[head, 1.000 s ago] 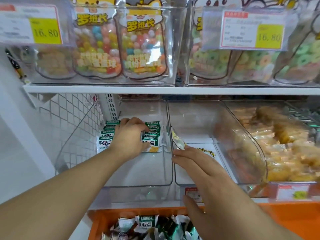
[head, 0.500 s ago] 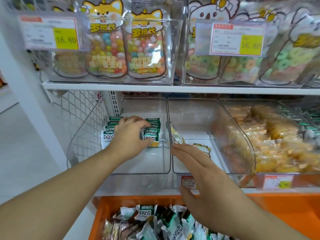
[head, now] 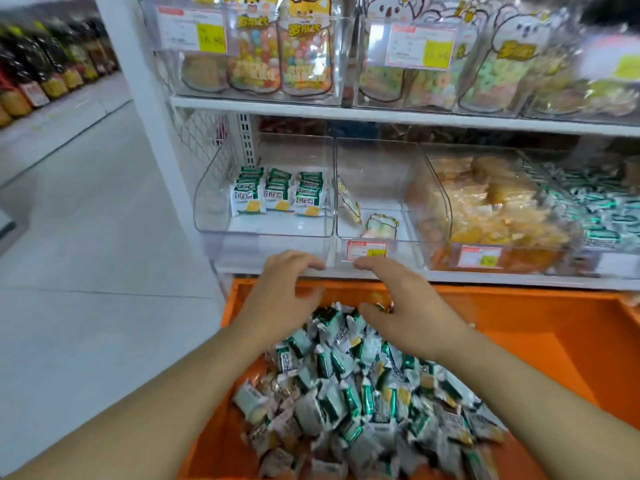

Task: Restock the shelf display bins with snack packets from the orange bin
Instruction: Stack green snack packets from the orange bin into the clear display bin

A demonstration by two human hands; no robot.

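A pile of green-and-white snack packets [head: 349, 393] fills the orange bin [head: 540, 327] below the shelf. Three neat rows of the same packets [head: 277, 195] stand at the back of the leftmost clear display bin [head: 214, 202]. My left hand [head: 284, 289] hovers over the far end of the pile, fingers loosely curled, holding nothing. Beside it my right hand [head: 405, 306] hangs palm down with spread fingers, also empty. Both hands are in front of the shelf edge, outside the display bins.
The second clear bin [head: 377, 168] holds two loose candy packs [head: 379, 225]. Further right are a bin of yellow-orange snacks [head: 491, 209] and one of green packets [head: 602, 206]. Candy pouches fill the upper shelf [head: 311, 109]. Grey floor lies to the left.
My left hand has let go of the packet rows and pulled out of the display bin. Both hands have dropped down over the orange bin. The view has tilted down and left.
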